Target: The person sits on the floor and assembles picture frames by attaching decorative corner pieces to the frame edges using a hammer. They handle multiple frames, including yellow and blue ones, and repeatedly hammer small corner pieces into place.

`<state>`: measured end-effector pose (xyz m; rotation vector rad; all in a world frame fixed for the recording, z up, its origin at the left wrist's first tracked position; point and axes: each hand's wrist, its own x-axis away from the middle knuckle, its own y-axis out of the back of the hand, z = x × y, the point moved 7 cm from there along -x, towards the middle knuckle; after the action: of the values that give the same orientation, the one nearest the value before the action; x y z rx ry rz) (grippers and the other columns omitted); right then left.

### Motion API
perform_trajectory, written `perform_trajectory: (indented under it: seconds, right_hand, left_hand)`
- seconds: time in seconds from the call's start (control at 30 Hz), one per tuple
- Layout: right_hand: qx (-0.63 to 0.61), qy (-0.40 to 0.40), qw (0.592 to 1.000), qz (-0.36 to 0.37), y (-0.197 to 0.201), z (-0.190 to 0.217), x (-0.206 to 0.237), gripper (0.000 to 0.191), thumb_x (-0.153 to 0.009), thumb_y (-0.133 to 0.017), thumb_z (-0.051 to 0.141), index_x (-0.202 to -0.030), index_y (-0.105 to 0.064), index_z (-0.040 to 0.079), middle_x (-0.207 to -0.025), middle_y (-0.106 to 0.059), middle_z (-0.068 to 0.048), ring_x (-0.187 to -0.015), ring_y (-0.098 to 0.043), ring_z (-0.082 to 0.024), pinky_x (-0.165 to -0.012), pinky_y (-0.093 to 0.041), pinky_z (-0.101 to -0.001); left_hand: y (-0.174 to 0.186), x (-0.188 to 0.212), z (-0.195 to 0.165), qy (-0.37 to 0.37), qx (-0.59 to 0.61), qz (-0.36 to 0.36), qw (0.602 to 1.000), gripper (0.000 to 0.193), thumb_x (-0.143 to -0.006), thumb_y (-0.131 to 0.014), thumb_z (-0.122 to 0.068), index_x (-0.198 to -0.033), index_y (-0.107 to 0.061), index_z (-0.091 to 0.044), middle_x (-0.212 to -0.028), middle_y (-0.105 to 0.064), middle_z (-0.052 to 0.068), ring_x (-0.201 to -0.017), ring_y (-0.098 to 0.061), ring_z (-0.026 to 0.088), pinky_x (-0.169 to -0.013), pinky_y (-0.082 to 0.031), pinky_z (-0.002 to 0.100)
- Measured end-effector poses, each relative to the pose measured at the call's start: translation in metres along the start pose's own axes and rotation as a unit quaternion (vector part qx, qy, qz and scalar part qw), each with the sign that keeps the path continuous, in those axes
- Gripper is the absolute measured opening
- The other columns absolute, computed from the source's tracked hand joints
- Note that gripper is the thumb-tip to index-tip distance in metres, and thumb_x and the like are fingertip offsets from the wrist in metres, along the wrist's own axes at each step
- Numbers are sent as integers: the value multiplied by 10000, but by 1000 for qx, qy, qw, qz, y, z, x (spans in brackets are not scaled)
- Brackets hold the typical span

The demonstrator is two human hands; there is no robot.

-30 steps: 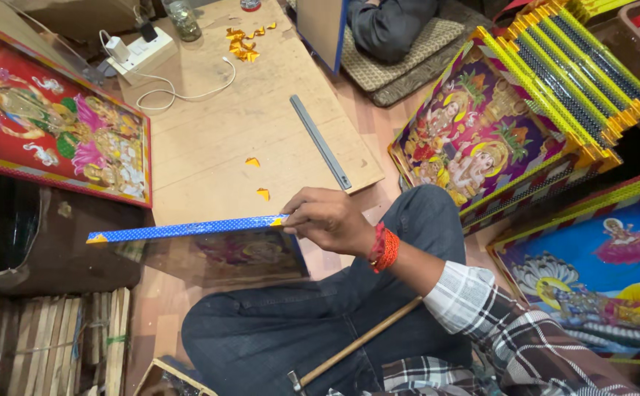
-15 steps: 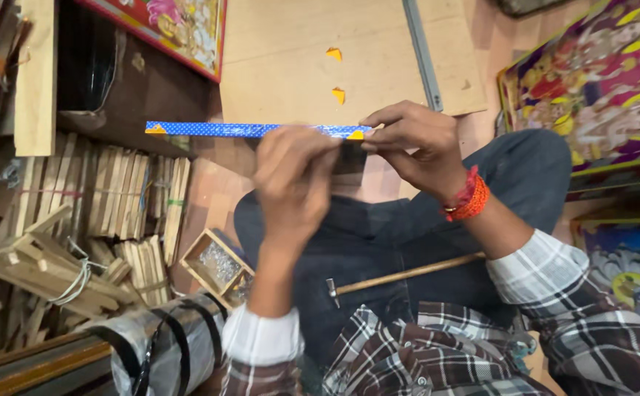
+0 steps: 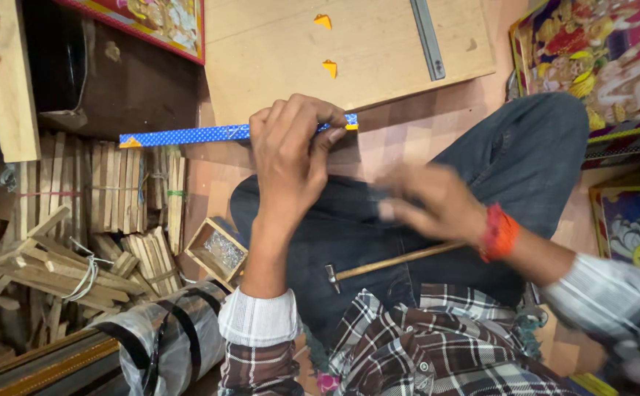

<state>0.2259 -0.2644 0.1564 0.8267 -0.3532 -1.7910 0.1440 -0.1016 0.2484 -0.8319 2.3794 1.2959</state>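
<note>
At twelve o'clock in your view lies the big wooden board (image 3: 349, 66), with a grey metal ruler (image 3: 428, 38) and two small orange corner pieces (image 3: 328, 67) on it. At nine o'clock the bundles of wooden sticks (image 3: 100, 205) are stacked, and beside them, near seven o'clock, is a small box of nails (image 3: 221, 251).

Your left hand (image 3: 290, 158) is closed around the blue dotted frame strip (image 3: 188, 135), which stands level just in front of the board's edge. Your right hand (image 3: 433, 202) is over your knee at three o'clock, apart from the strip; it is blurred, so I cannot tell whether it is closed. A hammer (image 3: 386, 262) rests on your lap.

You grip the strip near one end only, so I think the long free end can swing and hit the board, or slip and twist.
</note>
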Motion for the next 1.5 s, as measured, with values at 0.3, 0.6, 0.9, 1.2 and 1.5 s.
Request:
perform_trajectory:
  seconds: [0.3, 0.6, 0.9, 1.2, 1.5]
  right_hand:
    - [87, -173, 967, 165, -12, -11, 124, 564, -834, -694, 110, -1390, -623, 173, -780, -587, -86, -603, -642, -251, -521, -519, -397]
    - [-58, -239, 953, -176, 20, 5, 122, 454, -1009, -607, 43, -1456, -536, 20, -891, -696, -71, -725, -650, -109, -650, -518, -262]
    - [-184, -319, 913, -175, -5, 0, 120, 482, -1010, -585, 89, -1487, -529, 49, -806, -663, -32, -595, -546, -51, -534, -443, -223]
    - [59, -129, 979, -146, 72, 44, 80, 481, -1036, -581, -36, -1496, -514, 87, -1005, -672, -98, -787, -641, -145, -680, -506, -271]
    - [176, -75, 976, -101, 98, 55, 61, 543, -953, -643, -139, -1435, -583, 106, -1009, -651, -91, -824, -683, -216, -705, -526, -296]
  left_hand:
    - [-1, 5, -6, 46, -6, -2, 999, 109, -916, -723, -72, -1001, -660, -100, -1040, -654, 18, -1138, -581, 241, -1229, -148, 498]
    - [-5, 3, -4, 69, 7, 16, 997, 82, -959, -721, -117, -1005, -655, -105, -1044, -660, -6, -1056, -572, 202, -1115, -262, 382]
    - [-6, 2, -1, 84, 17, 11, 996, 82, -932, -744, -122, -982, -681, -107, -1017, -668, -13, -1022, -567, 193, -1064, -270, 363]
    - [-4, 2, 6, 106, 20, 30, 994, 95, -915, -769, -171, -971, -712, -119, -990, -683, -4, -997, -572, 205, -1036, -272, 374]
    - [-5, 1, 10, 110, 14, 33, 993, 100, -913, -767, -202, -961, -722, -127, -985, -691, -2, -1018, -580, 217, -1046, -272, 380]
